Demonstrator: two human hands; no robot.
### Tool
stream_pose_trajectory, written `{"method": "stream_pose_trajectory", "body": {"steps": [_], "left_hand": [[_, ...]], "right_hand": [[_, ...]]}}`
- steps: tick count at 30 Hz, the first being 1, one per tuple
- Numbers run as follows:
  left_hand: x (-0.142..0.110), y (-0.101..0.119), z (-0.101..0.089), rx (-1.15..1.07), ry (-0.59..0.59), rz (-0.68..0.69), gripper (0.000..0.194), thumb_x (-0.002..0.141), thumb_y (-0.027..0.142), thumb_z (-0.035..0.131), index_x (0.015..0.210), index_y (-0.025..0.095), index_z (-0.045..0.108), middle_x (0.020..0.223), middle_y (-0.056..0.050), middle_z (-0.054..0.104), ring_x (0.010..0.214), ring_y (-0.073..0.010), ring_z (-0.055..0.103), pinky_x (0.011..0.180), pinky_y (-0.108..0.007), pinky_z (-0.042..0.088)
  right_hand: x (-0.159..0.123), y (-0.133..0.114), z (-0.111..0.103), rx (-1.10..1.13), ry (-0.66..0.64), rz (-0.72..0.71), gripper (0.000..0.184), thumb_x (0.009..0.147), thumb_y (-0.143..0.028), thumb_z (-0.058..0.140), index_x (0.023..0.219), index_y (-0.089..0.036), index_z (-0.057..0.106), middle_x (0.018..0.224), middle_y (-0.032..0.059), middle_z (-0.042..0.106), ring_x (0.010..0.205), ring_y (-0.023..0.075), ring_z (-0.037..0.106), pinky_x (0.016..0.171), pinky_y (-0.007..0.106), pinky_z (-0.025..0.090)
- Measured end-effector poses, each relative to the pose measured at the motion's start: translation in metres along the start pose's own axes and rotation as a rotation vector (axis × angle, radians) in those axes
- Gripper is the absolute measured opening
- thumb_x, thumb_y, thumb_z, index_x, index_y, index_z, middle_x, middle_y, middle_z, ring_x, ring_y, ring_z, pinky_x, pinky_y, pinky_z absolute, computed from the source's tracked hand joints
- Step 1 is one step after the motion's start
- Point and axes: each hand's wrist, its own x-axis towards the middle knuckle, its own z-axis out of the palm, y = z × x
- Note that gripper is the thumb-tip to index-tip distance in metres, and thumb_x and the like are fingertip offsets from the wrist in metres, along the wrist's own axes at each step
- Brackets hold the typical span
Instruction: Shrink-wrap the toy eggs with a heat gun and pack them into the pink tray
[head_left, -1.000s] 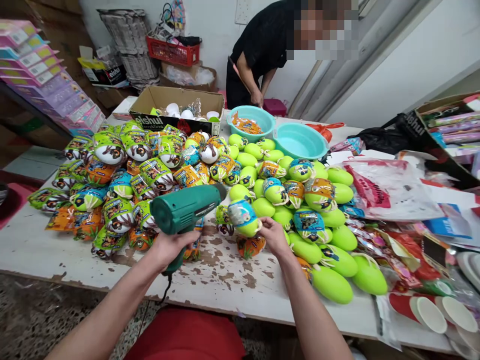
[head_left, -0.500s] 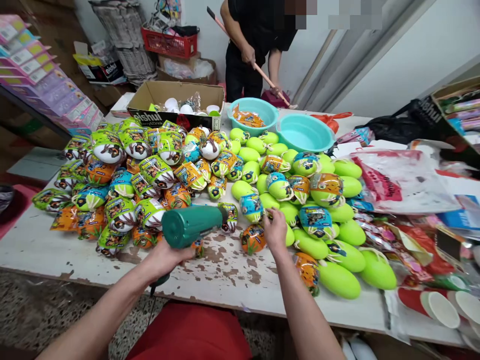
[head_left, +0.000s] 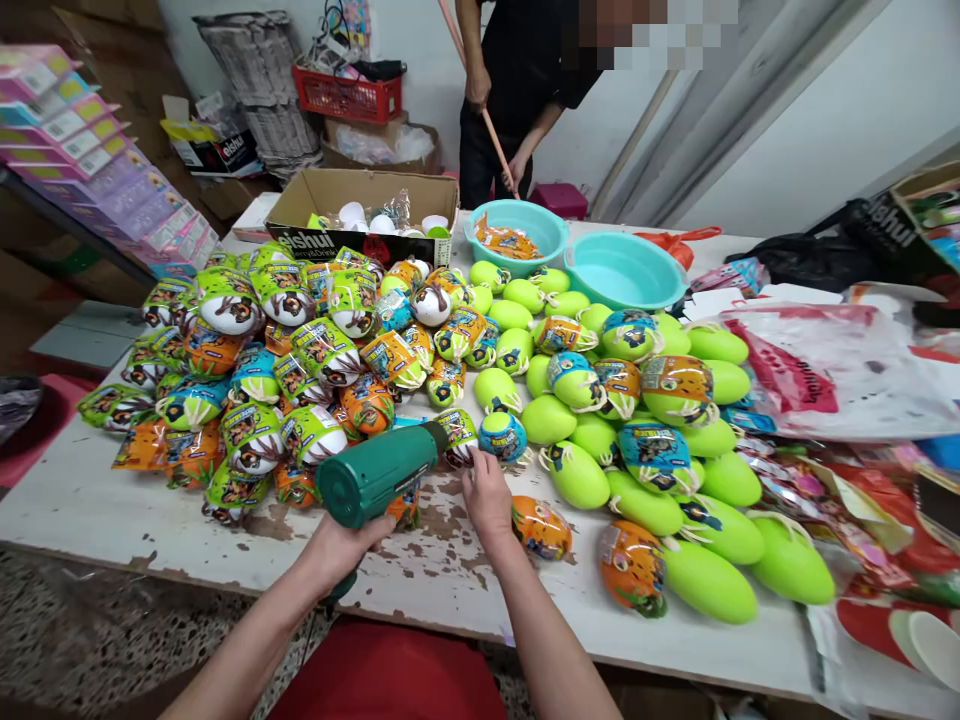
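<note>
My left hand (head_left: 346,545) is wrapped round the grip of a dark green heat gun (head_left: 379,475). Its black nozzle points right, close to a toy egg in green printed film (head_left: 459,437). My right hand (head_left: 487,500) is closed, fingers bent, with its tips beside that egg; whether they pinch its film is hidden. Just behind the fingertips sits an egg with a blue band (head_left: 502,437). An orange-wrapped egg (head_left: 541,527) lies by my right wrist. Film-wrapped eggs (head_left: 247,437) pile up on the left, and lime-green eggs (head_left: 574,475), some banded with film, spread to the right.
Two turquoise basins (head_left: 626,272) stand at the back, one holding orange film sleeves (head_left: 506,240). Beside them is a cardboard box (head_left: 300,205) of white cups or shells. Plastic bags (head_left: 847,360) and packets cover the right side. Across the table, a person (head_left: 517,90) grips a pole.
My right hand has moved left, toward the nozzle. The orange egg has rolled nearer to me, and the blue-banded egg has turned. The view has shifted slightly, and the person opposite has moved the pole.
</note>
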Motion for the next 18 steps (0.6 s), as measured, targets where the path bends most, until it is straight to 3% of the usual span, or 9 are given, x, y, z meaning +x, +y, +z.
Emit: {"method": "stream_pose_trajectory", "body": {"steps": [5, 9, 12, 18], "left_hand": [[-0.015, -0.012, -0.015, -0.025, -0.014, 0.012, 0.028, 0.072, 0.046, 0.067, 0.063, 0.021, 0.059, 0.055, 0.001, 0.061, 0.056, -0.0191, 0.057, 0.06, -0.031, 0.048], [-0.037, -0.018, -0.03, -0.023, 0.001, -0.028, 0.032, 0.072, 0.053, 0.066, 0.076, 0.021, 0.066, 0.071, -0.004, 0.071, 0.069, -0.024, 0.064, 0.073, -0.035, 0.053], [-0.057, -0.022, -0.035, -0.033, 0.045, -0.089, 0.04, 0.066, 0.057, 0.07, 0.085, 0.021, 0.071, 0.092, -0.008, 0.078, 0.087, -0.0296, 0.068, 0.088, -0.039, 0.053], [-0.08, -0.023, -0.031, -0.06, -0.021, -0.139, 0.042, 0.063, 0.058, 0.072, 0.088, 0.024, 0.074, 0.099, -0.007, 0.079, 0.095, -0.0315, 0.07, 0.092, -0.04, 0.054]], "right_hand": [[0.022, 0.0, -0.017, 0.219, 0.013, 0.145, 0.042, 0.079, -0.025, 0.053, 0.118, -0.016, 0.065, 0.1, 0.012, 0.069, 0.089, 0.0248, 0.064, 0.083, 0.038, 0.052], [0.021, -0.006, -0.043, 0.735, -0.017, 0.528, 0.047, 0.067, -0.037, 0.069, 0.109, -0.016, 0.068, 0.081, 0.0059, 0.072, 0.071, 0.0219, 0.067, 0.069, 0.036, 0.056], [0.013, -0.009, -0.059, 1.084, -0.096, 0.795, 0.046, 0.057, -0.034, 0.078, 0.1, -0.018, 0.07, 0.075, 0.0017, 0.072, 0.065, 0.0193, 0.067, 0.062, 0.032, 0.057], [0.005, -0.005, -0.074, 1.31, -0.228, 0.928, 0.037, 0.052, -0.022, 0.082, 0.087, -0.02, 0.069, 0.072, -0.0005, 0.073, 0.064, 0.0168, 0.069, 0.06, 0.028, 0.059]]}}
